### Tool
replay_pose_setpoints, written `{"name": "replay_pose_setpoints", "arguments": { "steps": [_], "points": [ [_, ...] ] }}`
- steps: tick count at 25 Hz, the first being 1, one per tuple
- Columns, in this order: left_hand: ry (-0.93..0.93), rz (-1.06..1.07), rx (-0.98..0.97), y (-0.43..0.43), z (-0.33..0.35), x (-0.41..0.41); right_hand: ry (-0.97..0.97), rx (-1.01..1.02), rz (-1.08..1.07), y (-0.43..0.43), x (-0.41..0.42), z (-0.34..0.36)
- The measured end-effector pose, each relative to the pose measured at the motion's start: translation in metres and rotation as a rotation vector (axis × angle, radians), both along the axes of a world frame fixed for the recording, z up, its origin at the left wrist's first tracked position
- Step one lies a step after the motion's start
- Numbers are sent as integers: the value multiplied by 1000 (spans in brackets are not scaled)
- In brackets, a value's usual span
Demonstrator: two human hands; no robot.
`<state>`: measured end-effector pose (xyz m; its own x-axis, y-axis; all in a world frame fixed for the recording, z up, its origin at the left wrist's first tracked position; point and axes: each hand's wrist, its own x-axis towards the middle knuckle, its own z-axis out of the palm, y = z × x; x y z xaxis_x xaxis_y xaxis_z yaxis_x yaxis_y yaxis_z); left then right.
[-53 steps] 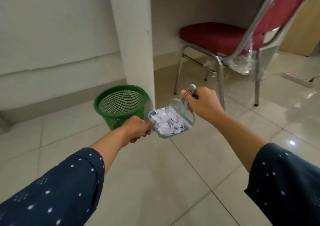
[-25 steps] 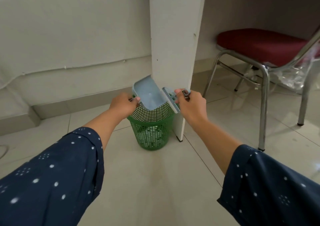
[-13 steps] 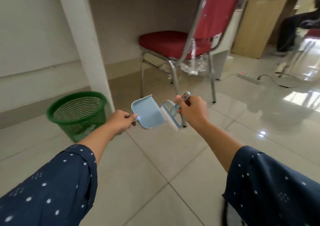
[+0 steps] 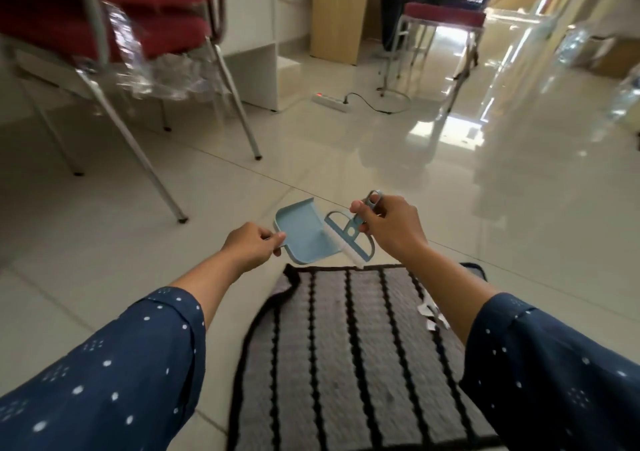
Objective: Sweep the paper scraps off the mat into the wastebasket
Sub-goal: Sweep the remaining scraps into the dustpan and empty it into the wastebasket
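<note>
Scraps (image 4: 430,313) lie on the mat (image 4: 346,346); dustpan (image 4: 304,237) is empty. Left hand (image 4: 250,246) fingers pinch its handle; right hand (image 4: 389,230) grips the brush (image 4: 349,237).

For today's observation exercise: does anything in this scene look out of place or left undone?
Yes. A few white paper scraps lie at the right edge of the striped mat, beside the right forearm. The dustpan in the left hand is empty. The mat's far left corner looks slightly rumpled.

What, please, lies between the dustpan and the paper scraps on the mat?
In the head view, the brush, held in the right hand, and that forearm lie between the dustpan and scraps on the mat.
</note>
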<state>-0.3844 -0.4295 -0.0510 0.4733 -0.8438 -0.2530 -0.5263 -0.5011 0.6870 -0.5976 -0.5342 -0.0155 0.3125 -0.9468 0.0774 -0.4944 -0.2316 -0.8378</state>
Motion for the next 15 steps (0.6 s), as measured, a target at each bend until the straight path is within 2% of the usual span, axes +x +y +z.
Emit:
{"name": "replay_pose_setpoints", "arguments": {
  "steps": [4,8,11,15],
  "points": [
    [-60,-110,63,-44,-36,-72,62,46,-47,-38,-82,-29],
    [-77,-277,218,-71,-78,-127,196,26,-90,-69,-151,-76],
    [-81,-397,304,-82,-104,-151,272,43,-79,-82,-173,-112],
    [-119,-479,346,-94,-125,-167,237,110,-99,-86,-185,-145]
  ]
}}
